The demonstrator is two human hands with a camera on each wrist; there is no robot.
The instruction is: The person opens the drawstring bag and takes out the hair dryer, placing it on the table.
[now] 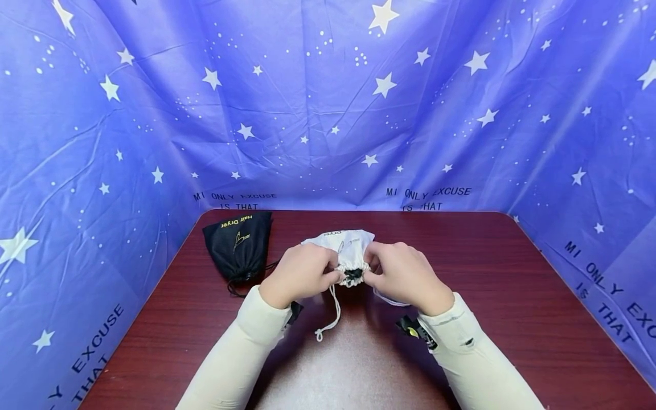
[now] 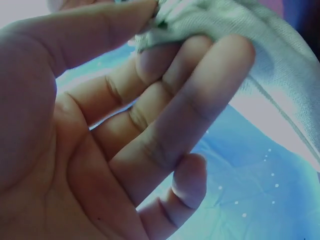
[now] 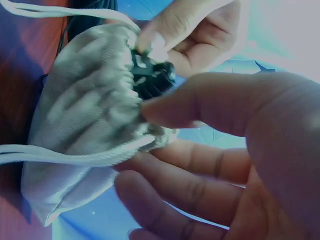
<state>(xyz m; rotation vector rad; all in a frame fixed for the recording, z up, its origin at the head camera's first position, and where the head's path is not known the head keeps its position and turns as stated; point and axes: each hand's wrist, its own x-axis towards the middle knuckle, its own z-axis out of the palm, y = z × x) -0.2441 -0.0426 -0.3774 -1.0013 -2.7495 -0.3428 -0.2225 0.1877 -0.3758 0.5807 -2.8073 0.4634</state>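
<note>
Prob. curtained studio nook, starry drapes (image 1: 318,102), dark-red tbl (image 1: 512,285)

Blue-violet, star-patterned fabric (image 1: 302,102) on three sides of a reddish-brown table (image 1: 512,285) with pale glare (image 1: 348,359)

curtain (image 1: 307,102) behind table (image 1: 359,364) and along both sides. far-left pouch (image 1: 238,245) on table near back left corner. right of it, central pouch (image 1: 353,246), between left hand (image 1: 302,273) and right hand (image 1: 405,273); mouth faces person. object (image 1: 353,274) in mouth. cord (image 1: 336,310) to the mouth's front left.
</note>
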